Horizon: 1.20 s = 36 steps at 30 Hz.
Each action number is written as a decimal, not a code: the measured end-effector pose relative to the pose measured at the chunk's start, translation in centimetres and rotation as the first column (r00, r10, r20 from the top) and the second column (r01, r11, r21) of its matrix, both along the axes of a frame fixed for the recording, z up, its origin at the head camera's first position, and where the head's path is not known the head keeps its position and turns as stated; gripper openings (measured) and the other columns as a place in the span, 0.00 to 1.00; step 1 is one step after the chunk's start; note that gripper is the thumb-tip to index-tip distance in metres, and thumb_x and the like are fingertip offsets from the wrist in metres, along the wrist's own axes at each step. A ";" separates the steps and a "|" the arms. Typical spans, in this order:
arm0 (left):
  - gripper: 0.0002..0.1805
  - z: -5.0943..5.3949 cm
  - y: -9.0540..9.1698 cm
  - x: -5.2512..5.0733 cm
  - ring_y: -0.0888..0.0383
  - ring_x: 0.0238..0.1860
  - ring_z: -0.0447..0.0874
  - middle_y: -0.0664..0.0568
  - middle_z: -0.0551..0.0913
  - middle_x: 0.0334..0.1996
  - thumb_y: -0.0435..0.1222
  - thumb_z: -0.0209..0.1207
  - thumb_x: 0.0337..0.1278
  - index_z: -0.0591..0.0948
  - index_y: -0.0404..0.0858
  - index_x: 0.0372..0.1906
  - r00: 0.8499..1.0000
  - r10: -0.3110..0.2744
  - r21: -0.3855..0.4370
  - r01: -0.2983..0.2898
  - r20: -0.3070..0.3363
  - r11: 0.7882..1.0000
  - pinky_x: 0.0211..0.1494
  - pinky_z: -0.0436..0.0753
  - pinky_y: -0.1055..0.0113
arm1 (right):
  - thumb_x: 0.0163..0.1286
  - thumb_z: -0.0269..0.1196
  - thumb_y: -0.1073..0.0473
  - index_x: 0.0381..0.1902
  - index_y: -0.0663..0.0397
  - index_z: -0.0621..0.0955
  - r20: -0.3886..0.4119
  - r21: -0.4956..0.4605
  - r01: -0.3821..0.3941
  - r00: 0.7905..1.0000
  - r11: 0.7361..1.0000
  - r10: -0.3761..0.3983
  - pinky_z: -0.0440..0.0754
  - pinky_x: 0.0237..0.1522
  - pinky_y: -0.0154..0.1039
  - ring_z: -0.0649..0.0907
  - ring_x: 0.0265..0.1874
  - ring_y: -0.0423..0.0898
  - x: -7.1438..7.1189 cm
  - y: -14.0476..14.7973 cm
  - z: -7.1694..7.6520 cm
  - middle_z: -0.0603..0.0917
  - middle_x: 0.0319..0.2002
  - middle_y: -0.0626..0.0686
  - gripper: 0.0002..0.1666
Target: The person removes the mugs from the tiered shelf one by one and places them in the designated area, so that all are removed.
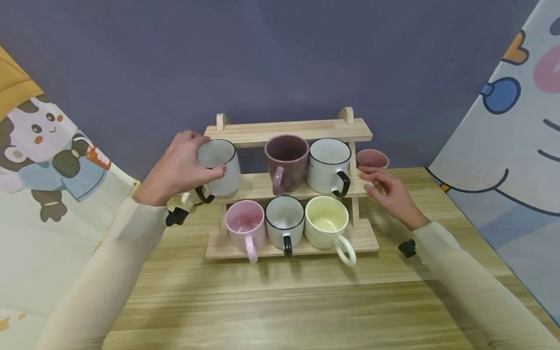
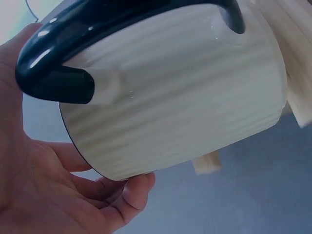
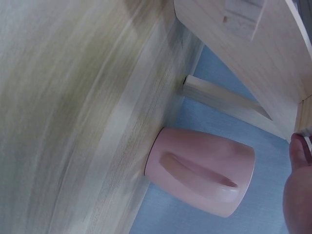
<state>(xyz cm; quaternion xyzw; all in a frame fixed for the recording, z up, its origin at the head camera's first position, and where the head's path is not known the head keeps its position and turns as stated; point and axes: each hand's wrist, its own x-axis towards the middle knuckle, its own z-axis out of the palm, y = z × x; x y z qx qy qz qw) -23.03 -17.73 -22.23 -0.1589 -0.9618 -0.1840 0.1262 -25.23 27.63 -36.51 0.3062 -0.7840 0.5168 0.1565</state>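
Observation:
At the left end of the middle shelf, my left hand (image 1: 177,167) (image 2: 53,200) grips a white mug (image 1: 227,177) (image 2: 180,92) by its rim, thumb on the near side and fingers behind. The mug's black handle (image 1: 203,195) (image 2: 122,24) points toward the front left. Whether its base rests on the shelf cannot be told. My right hand (image 1: 391,194) (image 3: 298,195) touches the right end of the middle shelf (image 1: 362,184) with its fingertips. Behind that hand, a pink mug (image 1: 373,159) (image 3: 200,168) stands on the table.
A purple mug (image 1: 286,163) and another white mug (image 1: 328,167) share the middle shelf. Below stand a pink mug (image 1: 246,228), a small white mug (image 1: 284,223) and a yellow mug (image 1: 325,226). The top shelf (image 1: 288,132) runs behind, against a dark cloth (image 1: 280,63).

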 end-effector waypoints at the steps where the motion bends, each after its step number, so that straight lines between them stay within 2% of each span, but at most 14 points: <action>1: 0.39 0.1 -0.4 0.2 0.44 0.55 0.62 0.37 0.68 0.55 0.51 0.63 0.46 0.72 0.28 0.59 1.000 0.009 0.000 -0.009 0.003 1.000 0.50 0.68 0.49 | 0.64 0.57 0.77 0.47 0.76 0.77 -0.004 -0.004 -0.002 1.000 1.000 0.002 0.65 0.60 0.30 0.67 0.60 0.64 0.0 0.0 0.0 0.71 0.58 0.71 0.13; 6: 0.41 0.7 -2.2 1.2 0.41 0.56 0.60 0.35 0.67 0.55 0.50 0.63 0.47 0.70 0.26 0.61 0.999 0.035 -0.014 -0.035 0.005 0.999 0.49 0.68 0.46 | 0.63 0.57 0.78 0.47 0.77 0.77 -0.022 -0.012 -0.012 1.000 1.000 0.011 0.64 0.61 0.31 0.67 0.59 0.65 0.0 0.0 -0.1 0.70 0.57 0.72 0.13; 11: 0.40 0.8 -4.2 1.9 0.39 0.55 0.60 0.34 0.67 0.54 0.50 0.63 0.47 0.70 0.24 0.60 0.997 0.074 -0.017 -0.074 -0.007 0.997 0.46 0.68 0.45 | 0.63 0.57 0.78 0.46 0.78 0.77 -0.026 -0.020 -0.022 0.999 1.000 0.021 0.64 0.61 0.31 0.67 0.59 0.65 -0.1 0.1 -0.3 0.70 0.57 0.73 0.13; 15: 0.40 0.6 -5.8 2.3 0.36 0.56 0.59 0.31 0.67 0.54 0.50 0.63 0.48 0.70 0.23 0.59 0.994 0.111 -0.036 -0.111 0.001 0.993 0.47 0.67 0.43 | 0.63 0.56 0.79 0.46 0.78 0.76 -0.032 -0.024 -0.027 0.999 0.999 0.026 0.64 0.61 0.31 0.67 0.59 0.65 -0.2 0.2 -0.4 0.70 0.57 0.74 0.13; 19: 0.41 -0.1 -7.3 2.7 0.34 0.55 0.59 0.30 0.66 0.53 0.50 0.63 0.49 0.69 0.22 0.59 0.990 0.136 -0.060 -0.134 0.037 0.989 0.46 0.67 0.42 | 0.63 0.56 0.79 0.46 0.78 0.76 -0.030 -0.025 -0.027 0.999 0.999 0.026 0.64 0.61 0.32 0.67 0.59 0.64 -0.2 0.1 -0.3 0.70 0.57 0.74 0.13; 24: 0.40 -1.8 -8.8 2.5 0.35 0.52 0.61 0.29 0.66 0.51 0.50 0.64 0.48 0.70 0.22 0.57 0.987 0.146 -0.077 -0.140 0.074 0.987 0.43 0.69 0.43 | 0.63 0.56 0.80 0.46 0.79 0.76 -0.034 -0.036 -0.031 0.999 0.999 0.030 0.64 0.62 0.34 0.67 0.60 0.63 -0.2 0.2 -0.3 0.69 0.57 0.75 0.13; 31: 0.40 -5.3 -9.7 2.0 0.36 0.48 0.65 0.28 0.69 0.48 0.49 0.66 0.45 0.72 0.18 0.54 0.988 0.119 -0.110 -0.107 0.101 0.988 0.44 0.71 0.43 | 0.62 0.56 0.80 0.46 0.79 0.76 -0.042 -0.036 -0.043 0.998 0.998 0.041 0.64 0.62 0.33 0.67 0.60 0.64 -0.3 0.2 -0.4 0.69 0.56 0.75 0.13; 36: 0.36 -7.8 -9.7 1.6 0.41 0.43 0.68 0.33 0.74 0.43 0.49 0.67 0.43 0.76 0.23 0.51 0.992 0.084 -0.113 -0.073 0.098 0.991 0.40 0.71 0.48 | 0.63 0.56 0.79 0.46 0.79 0.76 -0.038 -0.035 -0.040 0.999 0.999 0.038 0.64 0.61 0.33 0.67 0.60 0.63 -0.4 0.1 -0.5 0.69 0.57 0.75 0.13</action>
